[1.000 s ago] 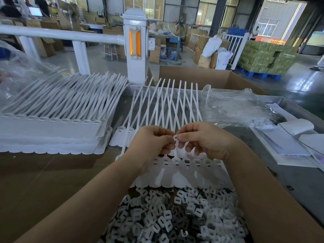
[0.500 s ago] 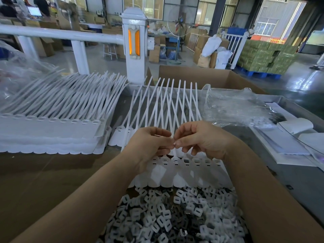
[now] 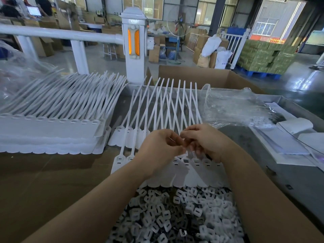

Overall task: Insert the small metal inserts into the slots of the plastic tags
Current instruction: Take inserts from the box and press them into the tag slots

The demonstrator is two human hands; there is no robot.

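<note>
A strip of joined white plastic tags (image 3: 191,172) lies in front of me, long tails fanning away and slotted heads under my hands. My left hand (image 3: 161,148) and my right hand (image 3: 205,141) meet fingertip to fingertip just above those heads. Between the fingertips something small is pinched; motion blur hides what it is and which hand has it. A heap of small white and dark inserts (image 3: 178,214) fills the table's near edge between my forearms. A second tag strip (image 3: 126,135) lies partly beneath the first.
A tall stack of finished tag strips (image 3: 52,130) sits at the left. Crumpled clear plastic bags (image 3: 235,106) and white papers (image 3: 289,141) lie at the right. An open cardboard box (image 3: 192,76) and a white railing post (image 3: 134,44) stand behind the table.
Both hands have stayed together above the tag heads, shifting slightly up and away; the fingertips are now blurred with motion. The white piece seen between them earlier is no longer distinct.
</note>
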